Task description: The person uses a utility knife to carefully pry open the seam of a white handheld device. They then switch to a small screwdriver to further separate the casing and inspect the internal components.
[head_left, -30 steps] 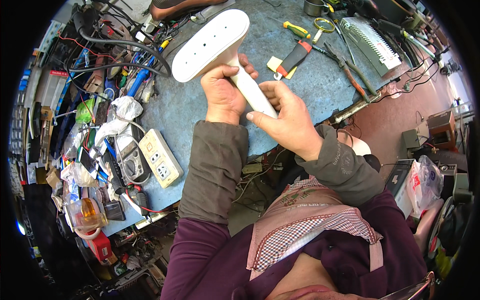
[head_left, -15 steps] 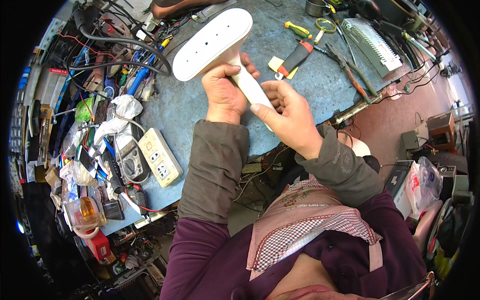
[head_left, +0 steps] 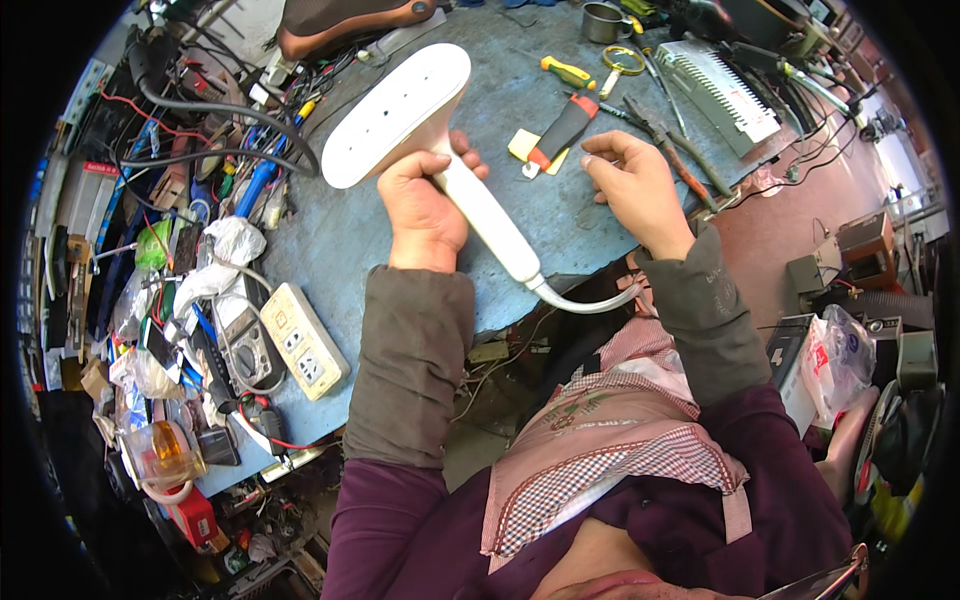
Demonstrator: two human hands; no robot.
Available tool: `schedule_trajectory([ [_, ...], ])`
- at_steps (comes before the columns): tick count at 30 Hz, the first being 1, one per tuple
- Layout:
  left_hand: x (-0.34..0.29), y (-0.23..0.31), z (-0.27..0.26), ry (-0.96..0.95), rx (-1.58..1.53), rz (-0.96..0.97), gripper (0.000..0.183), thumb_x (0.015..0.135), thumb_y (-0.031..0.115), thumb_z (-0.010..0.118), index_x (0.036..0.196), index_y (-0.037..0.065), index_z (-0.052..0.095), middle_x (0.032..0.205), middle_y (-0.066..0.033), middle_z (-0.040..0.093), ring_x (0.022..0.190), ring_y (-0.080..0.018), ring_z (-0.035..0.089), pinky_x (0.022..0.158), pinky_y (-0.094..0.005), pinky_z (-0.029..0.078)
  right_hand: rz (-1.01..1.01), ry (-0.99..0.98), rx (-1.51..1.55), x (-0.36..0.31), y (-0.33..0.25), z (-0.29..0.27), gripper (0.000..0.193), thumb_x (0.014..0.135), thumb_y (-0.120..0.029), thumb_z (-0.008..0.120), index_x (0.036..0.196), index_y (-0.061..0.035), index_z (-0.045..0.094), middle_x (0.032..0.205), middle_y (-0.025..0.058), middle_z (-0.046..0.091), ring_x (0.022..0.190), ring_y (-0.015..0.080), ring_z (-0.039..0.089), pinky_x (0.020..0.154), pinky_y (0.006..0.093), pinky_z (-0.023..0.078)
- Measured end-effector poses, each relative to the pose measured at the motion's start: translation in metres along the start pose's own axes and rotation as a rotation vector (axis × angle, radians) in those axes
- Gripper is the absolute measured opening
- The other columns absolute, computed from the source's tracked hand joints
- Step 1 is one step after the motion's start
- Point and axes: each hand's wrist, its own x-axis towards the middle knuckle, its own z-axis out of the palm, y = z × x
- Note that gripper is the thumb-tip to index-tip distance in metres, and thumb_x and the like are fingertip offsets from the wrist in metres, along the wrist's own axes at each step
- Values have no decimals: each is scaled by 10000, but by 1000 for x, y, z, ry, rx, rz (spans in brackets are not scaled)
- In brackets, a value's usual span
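- Showing its flat, dark-holed face, the white handheld appliance (head_left: 400, 115) is up over the bench, tilted, head to the upper left and handle to the lower right.
- As for progress, its shell looks whole and closed, with the pale hose (head_left: 585, 305) joined to the handle's end; no opened seam shows, so any work inside appears not yet begun.
- The left hand (head_left: 425, 215) grasps the neck, fingers wrapped around it.
- The right hand (head_left: 640, 190) is released, apart from the handle, fingers loosely curled with nothing visible in them.
- Just beside the right hand lie pliers (head_left: 688, 178); near its fingertips, a grey-and-red tool (head_left: 568, 128) lies across a yellow pad (head_left: 523, 144). Neither appears in use.
- Farther up are a yellow-green screwdriver (head_left: 567, 72), a magnifying glass (head_left: 623, 60) and a metal cup (head_left: 605, 22).
- The hose bends over the bench edge toward the apron (head_left: 590, 410), where its run is lost; it could limit turning.
- On the left, a power strip (head_left: 310, 345), a multimeter (head_left: 250, 350) and looping black cable (head_left: 215, 160) crowd the blue workbench (head_left: 345, 225).
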Motion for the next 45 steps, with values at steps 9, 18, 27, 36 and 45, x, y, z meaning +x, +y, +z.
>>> schedule_trajectory([
  [9,-1,-2,7,169,126,15,622,681,130,571,1273,-57,608,965,-147,631,822,-305,610,754,-455,550,-445,157,-608,21,15,-8,165,909,-84,658,1022,6,736,975,227,686,845,433,711,794,522,582],
  [18,-2,0,9,194,105,49,540,697,117,564,1217,-27,585,947,-150,605,810,-306,589,738,-449,546,-411,364,-882,70,28,-50,125,897,-74,654,981,-26,733,983,204,673,873,419,712,792,514,593],
  [27,-3,28,-9,-212,-161,170,594,658,82,636,1244,-5,597,921,-108,525,791,-244,506,720,-401,470,-474,56,-454,43,1,-1,214,914,-117,684,1076,-13,776,1025,199,720,966,407,707,875,486,573],
  [36,1,33,-10,-326,-166,116,575,670,122,664,1232,12,611,892,-108,530,778,-254,500,713,-410,441,-632,-267,-413,76,-29,104,241,921,-215,675,1091,-65,759,965,208,743,998,400,725,859,511,575],
  [45,5,26,-9,-27,-38,88,522,731,114,580,1237,-16,583,912,-166,632,774,-318,625,701,-466,547,-363,-214,-589,92,-29,125,199,918,-144,662,984,35,718,988,280,750,992,461,734,880,527,587],
])
